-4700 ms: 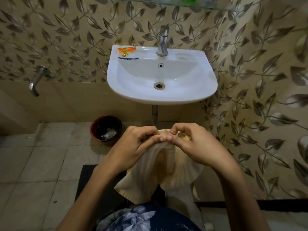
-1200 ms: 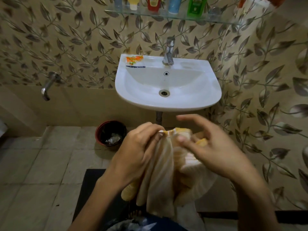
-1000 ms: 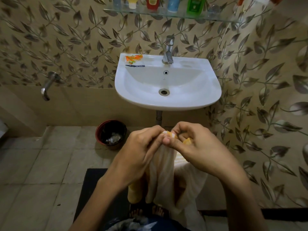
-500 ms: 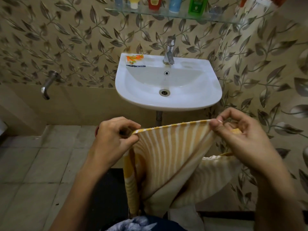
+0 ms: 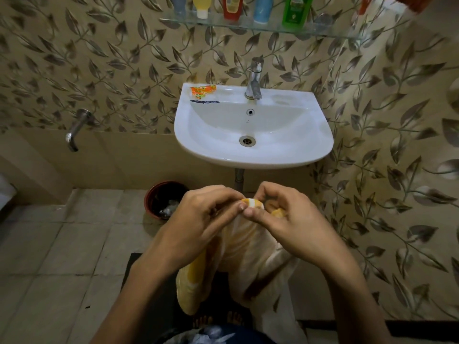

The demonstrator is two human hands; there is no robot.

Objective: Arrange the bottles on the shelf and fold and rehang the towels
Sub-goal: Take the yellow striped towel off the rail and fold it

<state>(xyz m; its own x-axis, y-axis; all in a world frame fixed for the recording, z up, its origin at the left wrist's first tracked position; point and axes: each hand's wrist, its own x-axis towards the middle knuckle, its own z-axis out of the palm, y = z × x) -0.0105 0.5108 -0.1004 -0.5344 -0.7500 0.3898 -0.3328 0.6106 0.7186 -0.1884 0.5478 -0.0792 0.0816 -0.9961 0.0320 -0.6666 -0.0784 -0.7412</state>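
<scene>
Brought back together since half a second ago: left hand (image 5: 198, 219) and right hand (image 5: 285, 219), then spread wide with the towel's top edge stretched between them, now meeting at the middle. Towel (image 5: 250, 256), yellow and white striped, doubled over and hanging in loose folds below both hands, in front of the body and below the sink (image 5: 253, 155). Left fingers curled, thumb and forefinger pinching the towel's top corners. Right fingers curled too, thumb and forefinger pinching the same bunched edge; fingertips of both hands touching at the pinch. Lower end of towel draped down toward the dark floor mat (image 5: 149, 281); bare toes just visible under it.

Bottles (image 5: 263, 8) standing upright in a row on the glass shelf (image 5: 323, 33) above the tap (image 5: 254, 80): yellow, red, blue, green, tops cut off by the frame edge. Orange sachet (image 5: 202, 90) lying on the sink's back left ledge. Wall spout (image 5: 77, 130) at left. Red-rimmed bin (image 5: 164, 197) on the tiled floor, just left of the left hand, with scraps inside. Leaf-patterned tiles on the back and right walls.
</scene>
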